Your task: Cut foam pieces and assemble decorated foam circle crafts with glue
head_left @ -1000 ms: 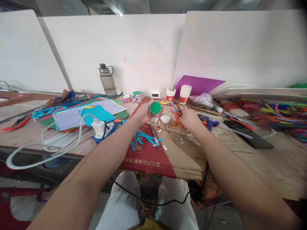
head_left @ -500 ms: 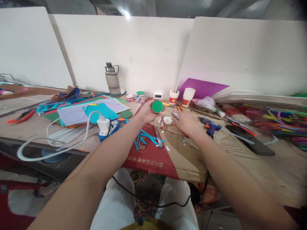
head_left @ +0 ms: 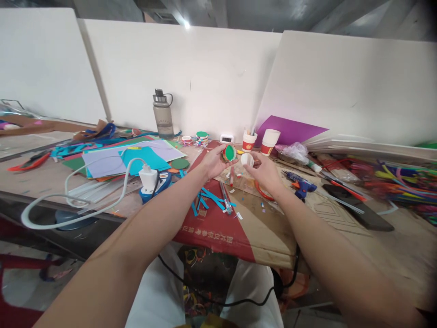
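Observation:
A small round piece with a green disc face and a pale rim (head_left: 230, 152) is tilted in my left hand (head_left: 215, 162), its fingers closed around the edge. Facing it, a small white round cup-like piece (head_left: 246, 159) is pinched in my right hand (head_left: 264, 172). A narrow gap lies between the two pieces. Under my hands on the cardboard (head_left: 218, 228) are a red pen-like stick (head_left: 232, 175), a clear-barrelled craft knife or pen (head_left: 225, 197) and blue paper strips (head_left: 211, 197).
Coloured paper sheets (head_left: 102, 164) and a white plug on a blue socket (head_left: 149, 178) sit left. A water bottle (head_left: 163, 116), paper cups (head_left: 269, 141) and a small clock (head_left: 227, 138) stand behind. Right are a blue glue gun (head_left: 302, 186), a black phone (head_left: 362, 209) and pipe cleaners (head_left: 406, 177).
My right hand has picked up the white piece from the cardboard and brought it near the green-faced one. My left hand has turned the green face toward the right.

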The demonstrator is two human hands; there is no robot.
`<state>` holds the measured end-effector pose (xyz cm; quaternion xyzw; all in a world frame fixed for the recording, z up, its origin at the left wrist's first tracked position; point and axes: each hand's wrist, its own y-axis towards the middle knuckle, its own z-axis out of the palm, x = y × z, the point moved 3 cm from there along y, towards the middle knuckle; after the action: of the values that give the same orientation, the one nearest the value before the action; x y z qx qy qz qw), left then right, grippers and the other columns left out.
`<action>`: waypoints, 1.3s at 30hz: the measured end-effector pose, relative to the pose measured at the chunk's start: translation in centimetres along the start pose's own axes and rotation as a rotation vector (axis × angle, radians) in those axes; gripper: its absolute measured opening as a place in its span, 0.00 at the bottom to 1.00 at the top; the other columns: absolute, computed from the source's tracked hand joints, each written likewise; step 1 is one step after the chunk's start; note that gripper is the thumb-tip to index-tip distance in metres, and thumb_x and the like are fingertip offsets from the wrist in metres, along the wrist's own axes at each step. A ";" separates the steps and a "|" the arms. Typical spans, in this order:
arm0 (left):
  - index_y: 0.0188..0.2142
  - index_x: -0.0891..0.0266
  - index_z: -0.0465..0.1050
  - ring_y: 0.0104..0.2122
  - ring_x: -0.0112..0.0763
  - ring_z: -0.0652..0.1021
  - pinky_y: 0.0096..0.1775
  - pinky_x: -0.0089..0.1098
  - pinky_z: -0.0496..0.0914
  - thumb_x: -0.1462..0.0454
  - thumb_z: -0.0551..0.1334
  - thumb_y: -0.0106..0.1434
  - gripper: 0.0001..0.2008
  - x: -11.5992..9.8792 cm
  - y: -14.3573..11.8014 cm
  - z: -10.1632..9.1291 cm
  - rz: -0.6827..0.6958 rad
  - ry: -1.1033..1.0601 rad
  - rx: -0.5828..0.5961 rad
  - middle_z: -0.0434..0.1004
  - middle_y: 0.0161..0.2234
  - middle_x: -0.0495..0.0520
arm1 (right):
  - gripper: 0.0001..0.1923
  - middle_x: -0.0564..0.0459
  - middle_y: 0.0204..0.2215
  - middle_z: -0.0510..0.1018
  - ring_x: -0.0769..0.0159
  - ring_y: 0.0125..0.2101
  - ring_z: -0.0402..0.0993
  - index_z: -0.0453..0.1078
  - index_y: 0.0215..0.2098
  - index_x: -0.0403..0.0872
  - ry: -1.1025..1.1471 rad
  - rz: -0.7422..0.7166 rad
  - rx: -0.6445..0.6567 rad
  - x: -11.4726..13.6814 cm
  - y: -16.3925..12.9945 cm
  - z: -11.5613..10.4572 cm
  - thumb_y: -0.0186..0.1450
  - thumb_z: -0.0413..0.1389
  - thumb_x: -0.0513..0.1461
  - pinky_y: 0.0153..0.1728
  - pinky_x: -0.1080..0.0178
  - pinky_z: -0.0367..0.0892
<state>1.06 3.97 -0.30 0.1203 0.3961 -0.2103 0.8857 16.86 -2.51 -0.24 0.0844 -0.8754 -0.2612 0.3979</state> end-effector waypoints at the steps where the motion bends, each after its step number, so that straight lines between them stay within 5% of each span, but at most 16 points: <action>1: 0.39 0.66 0.75 0.34 0.29 0.78 0.45 0.35 0.73 0.67 0.54 0.68 0.11 0.1 -0.1 0.1 -0.003 0.008 0.046 0.80 0.32 0.54 | 0.20 0.46 0.43 0.80 0.61 0.35 0.76 0.72 0.49 0.45 0.081 0.010 -0.030 0.3 -0.1 -0.2 0.58 0.58 0.40 0.41 0.56 0.71; 9: 0.52 0.59 0.73 0.45 0.38 0.78 0.48 0.39 0.73 0.61 0.61 0.65 0.16 1.3 -0.9 1.1 -0.008 0.119 0.358 0.79 0.45 0.58 | 0.22 0.45 0.46 0.75 0.63 0.34 0.74 0.72 0.49 0.47 0.205 -0.045 -0.166 2.5 -0.9 -0.4 0.57 0.60 0.43 0.38 0.56 0.72; 30: 0.50 0.58 0.74 0.50 0.37 0.76 0.51 0.37 0.69 0.63 0.63 0.61 0.17 1.0 -2.5 2.9 0.105 0.154 0.379 0.76 0.48 0.58 | 0.22 0.46 0.44 0.69 0.61 0.38 0.71 0.68 0.51 0.48 0.029 -0.220 -0.227 3.6 -1.7 -0.8 0.59 0.61 0.38 0.44 0.55 0.73; 39: 0.52 0.55 0.72 0.48 0.37 0.76 0.47 0.34 0.70 0.61 0.66 0.59 0.20 1.7 -2.8 3.4 0.113 0.207 0.410 0.76 0.48 0.56 | 0.22 0.43 0.48 0.66 0.56 0.48 0.69 0.66 0.52 0.47 -0.023 -0.304 -0.270 3.1 -1.8 -0.3 0.60 0.60 0.35 0.48 0.54 0.71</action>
<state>2.98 -0.24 0.53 0.3405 0.4265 -0.2229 0.8077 14.92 -5.30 1.00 0.1583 -0.8141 -0.4343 0.3516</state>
